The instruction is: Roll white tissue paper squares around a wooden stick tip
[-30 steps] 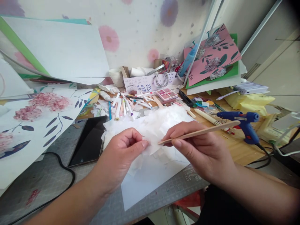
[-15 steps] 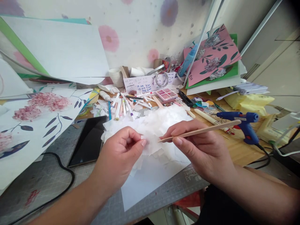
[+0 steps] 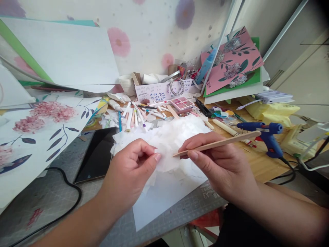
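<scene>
My left hand [image 3: 135, 164] pinches the edge of a small piece of thin white paper [image 3: 167, 159] between thumb and forefinger. In my right hand [image 3: 218, 161] is a flat wooden craft stick [image 3: 226, 141], gripped between thumb and fingers and slanting up to the right. Its narrow left tip lies at the right side of the paper piece; whether it touches cannot be made out. Beneath both hands is a heap of white paper scraps [image 3: 190, 128] on a white sheet [image 3: 159, 209].
A dark tablet [image 3: 96, 156] lies left of the heap, near a black cable [image 3: 77, 190]. Several markers [image 3: 136, 116] and a pink palette [image 3: 182, 103] sit behind it. A blue glue gun [image 3: 269, 133] stands at right. A flower picture [image 3: 56, 137] covers the left side.
The craft stick and my right hand have shifted very slightly to the left. My left hand keeps its pinch on the paper, almost still.
</scene>
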### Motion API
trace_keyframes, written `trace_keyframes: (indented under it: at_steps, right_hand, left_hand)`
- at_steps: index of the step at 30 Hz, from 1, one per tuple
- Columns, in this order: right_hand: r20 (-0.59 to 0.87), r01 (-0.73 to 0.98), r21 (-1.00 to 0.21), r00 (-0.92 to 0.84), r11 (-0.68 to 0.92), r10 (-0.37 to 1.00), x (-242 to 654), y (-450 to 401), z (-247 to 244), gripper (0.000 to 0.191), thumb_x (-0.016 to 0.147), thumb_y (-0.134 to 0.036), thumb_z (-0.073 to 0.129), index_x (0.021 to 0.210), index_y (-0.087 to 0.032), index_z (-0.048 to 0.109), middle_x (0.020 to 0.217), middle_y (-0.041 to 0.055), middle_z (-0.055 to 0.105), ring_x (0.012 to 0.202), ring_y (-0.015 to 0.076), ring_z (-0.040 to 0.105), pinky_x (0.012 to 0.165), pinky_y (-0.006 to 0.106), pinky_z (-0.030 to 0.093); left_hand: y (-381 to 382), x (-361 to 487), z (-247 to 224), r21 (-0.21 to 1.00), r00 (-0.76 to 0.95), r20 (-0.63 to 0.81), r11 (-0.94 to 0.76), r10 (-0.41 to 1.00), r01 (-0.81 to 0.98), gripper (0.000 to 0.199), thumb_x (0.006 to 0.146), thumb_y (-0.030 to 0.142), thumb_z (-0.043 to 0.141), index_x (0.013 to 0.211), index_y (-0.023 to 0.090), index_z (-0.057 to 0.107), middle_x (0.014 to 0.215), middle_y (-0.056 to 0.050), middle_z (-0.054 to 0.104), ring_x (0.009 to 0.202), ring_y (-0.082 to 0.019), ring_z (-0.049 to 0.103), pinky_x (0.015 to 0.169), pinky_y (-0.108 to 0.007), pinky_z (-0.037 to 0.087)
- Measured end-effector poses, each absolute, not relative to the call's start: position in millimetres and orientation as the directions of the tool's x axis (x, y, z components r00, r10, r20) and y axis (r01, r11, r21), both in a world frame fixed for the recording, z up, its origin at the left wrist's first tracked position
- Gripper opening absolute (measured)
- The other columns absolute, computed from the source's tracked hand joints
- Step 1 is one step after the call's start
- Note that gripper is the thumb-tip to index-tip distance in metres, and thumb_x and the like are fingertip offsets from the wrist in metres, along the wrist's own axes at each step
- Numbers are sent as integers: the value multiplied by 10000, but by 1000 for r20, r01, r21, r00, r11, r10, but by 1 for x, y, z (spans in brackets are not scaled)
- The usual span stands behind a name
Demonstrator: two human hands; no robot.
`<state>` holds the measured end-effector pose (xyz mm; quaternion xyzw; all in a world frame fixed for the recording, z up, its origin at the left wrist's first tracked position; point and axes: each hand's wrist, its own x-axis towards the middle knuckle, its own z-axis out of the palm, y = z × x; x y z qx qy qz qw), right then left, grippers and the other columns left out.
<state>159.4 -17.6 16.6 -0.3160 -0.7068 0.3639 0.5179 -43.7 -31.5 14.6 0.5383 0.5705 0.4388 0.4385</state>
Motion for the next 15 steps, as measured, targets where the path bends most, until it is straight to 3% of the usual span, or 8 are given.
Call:
trace_keyframes:
  at_steps: [3,6,11,15]
  right_hand:
    - [536,66,-822,-247,566,807,160,-17,16,52,922,-161,632,945,-208,640,875,26,684,788,147,704,688,266,584]
    - [573,81,-795,-227,602,788,163,-17,15,91,924,-142,625,969,-220,639,891,19,691,824,147,698,723,272,574]
    - [599,116,-769,-214,629,771,165,-17,11,121,924,-140,632,994,-235,657,920,21,702,850,160,691,756,302,565]
    - [566,85,-805,-180,586,804,165,-15,10,119,929,-155,634,1003,-244,660,923,16,704,843,158,710,719,284,581]
  left_hand:
    - [-30,-43,11,985,-8,-168,168,986,-46,220,799,356,726,718,227,567,588,63,566,521,-113,513,490,-220,417]
    - [-29,-42,9,969,-41,-194,185,980,-163,219,776,326,742,716,216,563,636,39,637,610,-141,612,567,-245,506]
    - [-24,-41,10,973,-96,-160,140,983,-185,218,753,285,757,665,197,579,669,58,627,672,-129,642,699,-293,579]
    - [-19,-45,6,987,-103,-149,142,983,-71,208,791,332,716,710,208,570,673,64,642,659,-134,678,676,-278,545]
